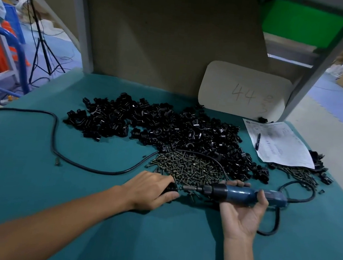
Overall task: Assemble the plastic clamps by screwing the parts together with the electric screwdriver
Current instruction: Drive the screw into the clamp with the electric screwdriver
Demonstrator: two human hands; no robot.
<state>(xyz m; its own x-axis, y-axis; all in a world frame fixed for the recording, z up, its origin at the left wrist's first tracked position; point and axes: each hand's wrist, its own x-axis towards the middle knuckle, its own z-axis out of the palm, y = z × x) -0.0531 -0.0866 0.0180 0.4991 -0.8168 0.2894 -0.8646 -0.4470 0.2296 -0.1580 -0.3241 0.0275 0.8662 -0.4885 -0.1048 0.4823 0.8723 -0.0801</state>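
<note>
Teal mat; left fingers hold clamp, right fingers grip screwdriver; blue floor beyond.

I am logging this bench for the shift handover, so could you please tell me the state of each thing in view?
left hand: grips a clamp part on the table.
electric screwdriver: level, held by the right hand, bit towards the clamp part.
clamp pile: loose heap.
screws: loose heap.
pen: lying on the paper sheet.
card: upright against the back panel.

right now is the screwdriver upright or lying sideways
Sideways: the right hand holds the screwdriver level, bit pointing at the clamp in the left hand.
</note>
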